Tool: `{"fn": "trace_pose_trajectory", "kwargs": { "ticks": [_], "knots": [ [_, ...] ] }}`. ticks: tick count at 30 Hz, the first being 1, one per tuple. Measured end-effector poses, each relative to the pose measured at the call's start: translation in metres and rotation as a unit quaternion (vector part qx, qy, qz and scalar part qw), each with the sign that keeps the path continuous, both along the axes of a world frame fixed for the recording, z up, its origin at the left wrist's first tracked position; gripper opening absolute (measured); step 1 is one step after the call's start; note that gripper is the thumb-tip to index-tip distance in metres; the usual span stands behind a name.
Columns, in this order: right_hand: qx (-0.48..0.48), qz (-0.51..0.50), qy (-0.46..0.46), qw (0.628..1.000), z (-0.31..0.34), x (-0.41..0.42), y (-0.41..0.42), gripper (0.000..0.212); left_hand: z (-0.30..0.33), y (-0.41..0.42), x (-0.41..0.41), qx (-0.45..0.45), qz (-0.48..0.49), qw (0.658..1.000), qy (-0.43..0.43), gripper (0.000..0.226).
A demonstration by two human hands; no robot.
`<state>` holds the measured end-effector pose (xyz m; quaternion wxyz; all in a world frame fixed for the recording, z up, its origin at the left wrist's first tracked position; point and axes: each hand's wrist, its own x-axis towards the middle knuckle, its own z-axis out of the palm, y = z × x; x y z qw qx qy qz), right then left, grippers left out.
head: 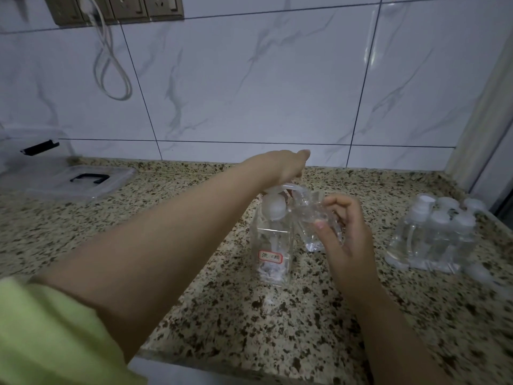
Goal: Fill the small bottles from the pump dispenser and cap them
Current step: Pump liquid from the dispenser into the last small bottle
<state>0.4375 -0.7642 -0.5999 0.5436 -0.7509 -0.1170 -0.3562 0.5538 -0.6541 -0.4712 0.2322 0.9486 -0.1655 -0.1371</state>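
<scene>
Mid-counter, the left hand (280, 168) presses the pump dispenser (273, 240), fingers hidden; the right hand (344, 240) grips a blurred small bottle (313, 218).

A home kitchen, by the look of it. Speckled granite counter (249, 315), marble-look wall tiles (249, 79) at twelve o'clock, wall sockets (116, 8) at eleven o'clock.

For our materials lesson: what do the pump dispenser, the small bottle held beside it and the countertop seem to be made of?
Pump dispenser: clear, glossy plastic, probably; contents show through.
Small bottle: clear thin plastic, apparently; fingers visible behind it.
Countertop: speckled polished stone, granite-like; could be imitation.
</scene>
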Motion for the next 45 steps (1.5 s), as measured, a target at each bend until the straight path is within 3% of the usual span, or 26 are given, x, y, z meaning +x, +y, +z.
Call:
{"fn": "trace_pose_trajectory", "kwargs": {
  "ticks": [34,45],
  "knots": [
    [-0.004,-0.006,0.013,1.0,0.0027,-0.0042,-0.0009,0.027,-0.0006,-0.0039,-0.0032,0.026,-0.002,1.0,-0.01,0.071],
    [-0.01,-0.007,0.004,1.0,0.0024,-0.0026,-0.0007,0.03,-0.0016,-0.0008,-0.0024,-0.013,0.007,1.0,-0.001,0.072]
  ]
}}
